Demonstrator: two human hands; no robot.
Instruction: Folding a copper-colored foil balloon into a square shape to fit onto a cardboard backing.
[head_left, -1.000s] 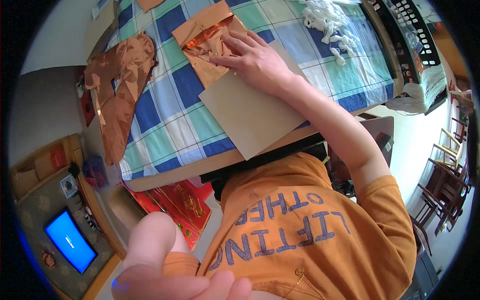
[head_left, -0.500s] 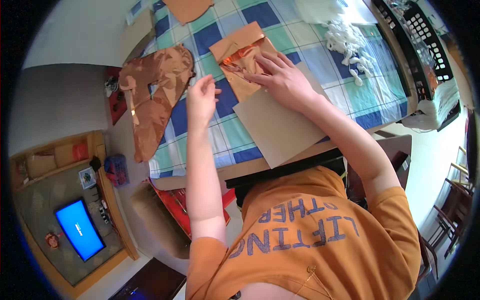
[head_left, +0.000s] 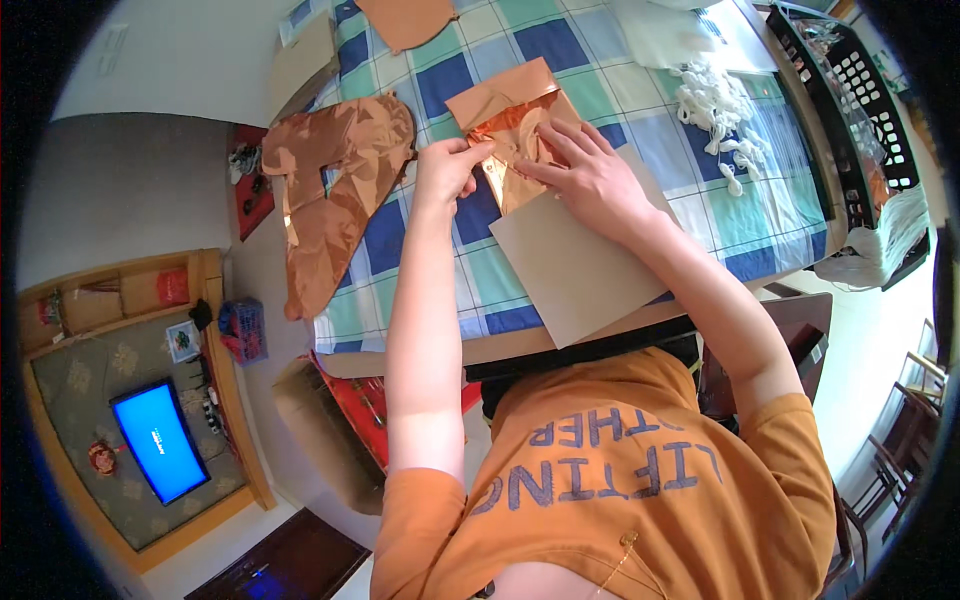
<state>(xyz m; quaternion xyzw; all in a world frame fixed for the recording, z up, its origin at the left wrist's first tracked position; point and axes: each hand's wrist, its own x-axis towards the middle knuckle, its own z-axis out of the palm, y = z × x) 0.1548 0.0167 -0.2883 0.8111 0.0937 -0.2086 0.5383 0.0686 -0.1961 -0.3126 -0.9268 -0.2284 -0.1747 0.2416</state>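
A shiny copper-coloured foil balloon [head_left: 505, 90], flat and partly folded, lies on the checked tablecloth. My left hand [head_left: 450, 172] pinches its left edge between thumb and forefinger. Across its right side my right hand [head_left: 600, 185] rests flat with fingers spread, pressing the foil. Beneath the near end of the foil and my right wrist lies a flat grey-beige card [head_left: 575, 265], tilted toward the table edge. To the left, a second copper foil balloon [head_left: 350, 190], crumpled and flat, is spread out. Another copper foil piece [head_left: 408, 25] shows at the far edge of the view.
White string [head_left: 712, 105] lies in a tangle at the right, near clear plastic sheets [head_left: 660, 35]. A black basket [head_left: 860, 95] holding plastic-wrapped items stands past the table's right side. An open cardboard box [head_left: 320, 420] is below the left front corner. A lit blue screen [head_left: 160, 440] stands farther left.
My left hand has moved right and now pinches the foil's edge; before, it hovered beside it. My right hand stays on the foil. The whole view has shifted slightly.
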